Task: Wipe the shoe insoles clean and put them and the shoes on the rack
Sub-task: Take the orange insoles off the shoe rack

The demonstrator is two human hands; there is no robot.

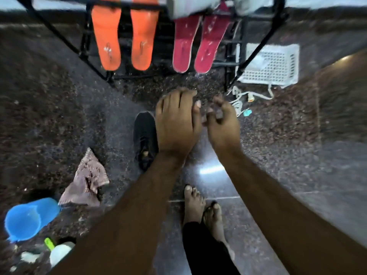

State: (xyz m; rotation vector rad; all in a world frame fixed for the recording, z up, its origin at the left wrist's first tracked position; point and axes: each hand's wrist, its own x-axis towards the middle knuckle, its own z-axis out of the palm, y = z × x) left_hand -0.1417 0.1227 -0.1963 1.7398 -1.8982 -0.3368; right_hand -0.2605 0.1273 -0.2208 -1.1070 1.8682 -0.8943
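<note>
Two orange insoles [125, 38] and two red insoles [195, 46] lean side by side on the black metal rack [234, 62] at the top. A black shoe [144, 139] lies on the dark floor below the rack. My left hand [175, 126] hovers over the shoe's right side, palm down, fingers loosely bent, holding nothing. My right hand [223, 122] is beside it, fingers loosely curled, empty. A brownish cloth [87, 181] lies crumpled on the floor to the left.
A blue mug [29, 219] lies tipped at lower left, beside a white bottle with a green cap [59, 253]. A white plastic basket [272, 64] and a tangle of cord [241, 102] lie right of the rack. My bare feet [200, 211] stand on the polished floor.
</note>
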